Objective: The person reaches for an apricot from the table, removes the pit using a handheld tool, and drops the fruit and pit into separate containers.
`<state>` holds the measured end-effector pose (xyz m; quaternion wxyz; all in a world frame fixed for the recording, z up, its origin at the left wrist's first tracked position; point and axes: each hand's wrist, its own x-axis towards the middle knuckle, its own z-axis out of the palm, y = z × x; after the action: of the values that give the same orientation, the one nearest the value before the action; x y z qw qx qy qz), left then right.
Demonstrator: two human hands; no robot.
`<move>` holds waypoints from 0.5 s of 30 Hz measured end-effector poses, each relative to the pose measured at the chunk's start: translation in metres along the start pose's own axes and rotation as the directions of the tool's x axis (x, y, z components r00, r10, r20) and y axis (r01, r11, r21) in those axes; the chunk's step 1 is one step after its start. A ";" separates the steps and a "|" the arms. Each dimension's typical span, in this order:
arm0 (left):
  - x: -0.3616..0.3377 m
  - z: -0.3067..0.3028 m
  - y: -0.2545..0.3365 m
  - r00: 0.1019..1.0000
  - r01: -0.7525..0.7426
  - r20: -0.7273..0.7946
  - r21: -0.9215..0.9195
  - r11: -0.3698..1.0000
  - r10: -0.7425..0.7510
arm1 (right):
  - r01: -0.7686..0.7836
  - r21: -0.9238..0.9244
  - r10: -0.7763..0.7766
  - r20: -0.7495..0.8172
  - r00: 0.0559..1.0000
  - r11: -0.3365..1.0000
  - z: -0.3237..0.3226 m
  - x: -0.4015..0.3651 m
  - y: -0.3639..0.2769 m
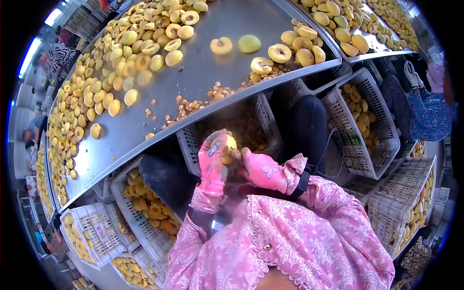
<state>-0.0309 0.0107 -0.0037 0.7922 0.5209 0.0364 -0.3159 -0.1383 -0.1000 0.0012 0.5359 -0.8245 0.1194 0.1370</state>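
Note:
My left hand, in a pink patterned glove, is closed around a yellow peach half and holds it up in front of my body. Close against its lower right side is my right hand, also in a pink glove. The right fingers are bent together at the fruit, and what they grip is hidden. Beneath both hands, between my knees, stands a white plastic crate with brown pits and scraps inside.
The metal table ahead carries a big heap of peach halves, a smaller pile, and loose pits along its raised edge. Crates of peach halves flank me on both sides. A person sits at the right.

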 end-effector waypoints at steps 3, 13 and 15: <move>0.003 -0.008 -0.008 0.999 -0.031 -0.006 0.071 0.997 0.032 | -0.032 -0.078 0.040 0.098 0.994 0.996 -0.007 0.000 -0.010; 0.001 -0.017 0.006 0.983 0.132 0.105 0.169 0.977 -0.151 | -0.437 0.504 0.085 0.578 0.812 0.745 -0.022 0.010 -0.003; 0.002 -0.018 0.006 0.984 0.135 0.088 0.185 0.973 -0.153 | -0.416 0.496 0.088 0.558 0.825 0.762 -0.020 0.010 -0.003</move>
<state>-0.0215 0.0269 -0.0075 0.7180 0.5691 0.0051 -0.4007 -0.1265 -0.1180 0.0079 0.7552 -0.5221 0.1264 0.3756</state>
